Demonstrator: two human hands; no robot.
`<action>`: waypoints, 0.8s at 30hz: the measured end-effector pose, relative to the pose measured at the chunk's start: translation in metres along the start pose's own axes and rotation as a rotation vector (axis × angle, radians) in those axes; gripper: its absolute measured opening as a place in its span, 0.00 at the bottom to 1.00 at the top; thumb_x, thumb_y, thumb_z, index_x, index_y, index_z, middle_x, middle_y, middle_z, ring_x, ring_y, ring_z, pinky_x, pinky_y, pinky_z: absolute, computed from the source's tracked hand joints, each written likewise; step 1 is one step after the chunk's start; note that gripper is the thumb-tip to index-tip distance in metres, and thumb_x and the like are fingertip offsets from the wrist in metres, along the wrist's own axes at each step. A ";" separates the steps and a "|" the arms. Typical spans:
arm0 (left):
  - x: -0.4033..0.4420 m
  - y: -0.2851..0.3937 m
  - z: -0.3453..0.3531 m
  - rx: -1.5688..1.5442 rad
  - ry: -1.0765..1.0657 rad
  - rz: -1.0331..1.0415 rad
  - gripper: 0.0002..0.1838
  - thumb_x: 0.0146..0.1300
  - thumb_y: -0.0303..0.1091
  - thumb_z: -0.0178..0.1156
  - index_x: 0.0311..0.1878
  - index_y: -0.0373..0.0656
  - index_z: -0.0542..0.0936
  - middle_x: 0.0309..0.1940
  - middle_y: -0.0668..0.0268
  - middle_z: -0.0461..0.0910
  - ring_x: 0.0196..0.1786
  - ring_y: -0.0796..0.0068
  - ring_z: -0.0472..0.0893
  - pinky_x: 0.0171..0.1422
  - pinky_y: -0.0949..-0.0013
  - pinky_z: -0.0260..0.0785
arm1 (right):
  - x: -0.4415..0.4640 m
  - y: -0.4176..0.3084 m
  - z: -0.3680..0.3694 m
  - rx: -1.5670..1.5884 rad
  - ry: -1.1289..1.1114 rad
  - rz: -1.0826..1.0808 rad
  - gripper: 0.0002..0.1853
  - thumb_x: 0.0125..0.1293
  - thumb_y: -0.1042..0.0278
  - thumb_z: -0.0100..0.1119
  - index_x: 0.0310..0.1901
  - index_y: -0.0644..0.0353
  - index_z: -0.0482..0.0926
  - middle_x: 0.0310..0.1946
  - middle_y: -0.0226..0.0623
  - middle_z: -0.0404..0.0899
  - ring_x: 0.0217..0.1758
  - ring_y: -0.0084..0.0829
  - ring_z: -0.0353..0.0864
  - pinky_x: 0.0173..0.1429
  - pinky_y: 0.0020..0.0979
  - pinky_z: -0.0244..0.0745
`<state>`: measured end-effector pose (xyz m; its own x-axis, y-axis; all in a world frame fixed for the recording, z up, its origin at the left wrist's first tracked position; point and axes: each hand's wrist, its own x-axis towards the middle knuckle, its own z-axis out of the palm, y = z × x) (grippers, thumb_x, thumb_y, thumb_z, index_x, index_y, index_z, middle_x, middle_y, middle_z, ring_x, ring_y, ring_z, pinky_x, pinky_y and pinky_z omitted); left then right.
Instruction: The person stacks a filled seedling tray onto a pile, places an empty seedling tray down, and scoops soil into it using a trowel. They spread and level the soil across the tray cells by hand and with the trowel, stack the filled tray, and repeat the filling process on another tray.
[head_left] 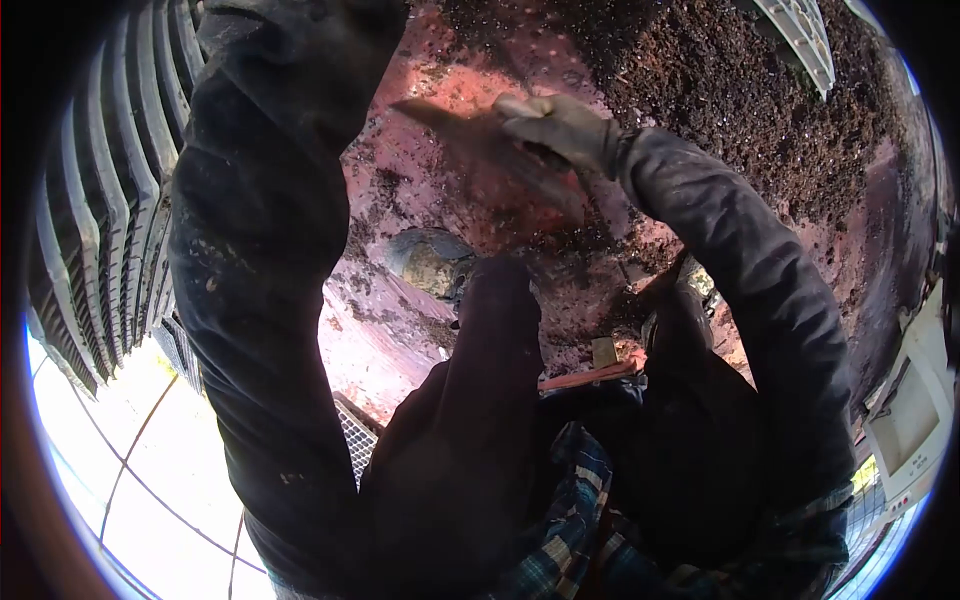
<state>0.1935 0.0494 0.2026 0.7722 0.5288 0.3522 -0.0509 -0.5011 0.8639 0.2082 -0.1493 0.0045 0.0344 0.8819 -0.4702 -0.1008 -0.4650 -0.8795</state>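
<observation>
A grey-gloved right hand, my right hand (560, 130), is closed at the upper middle of the view. It grips a flat, dark, blade-like tool (500, 160), smeared by motion and held low over a reddish surface (420, 75). The tool's exact kind does not show. My left arm, in a dark dusty sleeve (265, 200), stretches up along the left side and past the top edge, so my left hand is out of view. Dark, crumbly, soil-like material (740, 120) lies thick on the surface to the right of my right hand, with thinner crumbs near the tool.
My knees and a boot (430, 260) are on the reddish surface below the tool. Stacked black ribbed trays (100, 210) stand at the left. A pale slatted piece (800, 40) rests at the top right, and a light-coloured box-like panel (910, 400) is at the right edge.
</observation>
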 end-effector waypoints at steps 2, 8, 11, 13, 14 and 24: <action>-0.003 -0.005 -0.008 0.111 -0.030 0.094 0.17 0.61 0.20 0.52 0.54 0.30 0.68 0.44 0.55 0.78 0.48 0.71 0.77 0.56 0.72 0.70 | 0.038 0.026 0.070 -0.096 0.022 -0.173 0.27 0.60 0.49 0.59 0.54 0.62 0.75 0.30 0.38 0.79 0.26 0.27 0.78 0.31 0.30 0.74; -0.002 -0.025 -0.022 0.331 -0.061 0.395 0.20 0.60 0.16 0.50 0.57 0.28 0.65 0.47 0.53 0.77 0.52 0.69 0.76 0.60 0.71 0.69 | 0.077 0.009 0.118 0.001 -0.238 0.293 0.28 0.53 0.48 0.64 0.47 0.65 0.78 0.33 0.43 0.81 0.44 0.41 0.80 0.52 0.35 0.72; -0.010 -0.023 -0.029 0.511 0.038 0.479 0.21 0.60 0.14 0.50 0.58 0.28 0.65 0.49 0.52 0.76 0.53 0.67 0.76 0.62 0.71 0.68 | 0.104 0.038 0.077 -0.365 0.123 -0.159 0.20 0.59 0.52 0.59 0.47 0.57 0.78 0.39 0.44 0.81 0.45 0.40 0.79 0.48 0.35 0.74; -0.011 -0.013 -0.039 0.404 -0.038 0.282 0.20 0.61 0.14 0.50 0.58 0.28 0.64 0.51 0.51 0.74 0.55 0.66 0.75 0.62 0.70 0.68 | 0.097 0.022 0.037 -0.222 0.281 -0.173 0.14 0.63 0.56 0.54 0.48 0.49 0.78 0.41 0.44 0.80 0.46 0.42 0.78 0.48 0.35 0.74; -0.012 -0.010 -0.035 0.429 0.017 0.250 0.19 0.62 0.16 0.50 0.58 0.29 0.64 0.51 0.51 0.74 0.54 0.66 0.75 0.62 0.70 0.68 | 0.098 0.027 0.017 0.033 0.390 -0.195 0.13 0.64 0.57 0.51 0.48 0.46 0.78 0.42 0.45 0.80 0.46 0.43 0.78 0.48 0.35 0.74; -0.012 0.041 -0.038 0.274 -0.066 0.173 0.22 0.66 0.32 0.53 0.59 0.31 0.66 0.51 0.50 0.76 0.52 0.64 0.78 0.60 0.71 0.69 | -0.014 -0.031 -0.166 -0.432 1.083 0.225 0.24 0.63 0.48 0.51 0.52 0.59 0.75 0.43 0.51 0.79 0.51 0.52 0.76 0.56 0.40 0.71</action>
<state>0.1581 0.0483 0.2479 0.8068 0.3791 0.4532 -0.0190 -0.7500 0.6612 0.3762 -0.1606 0.0259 0.9030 0.3487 -0.2510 0.1248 -0.7720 -0.6233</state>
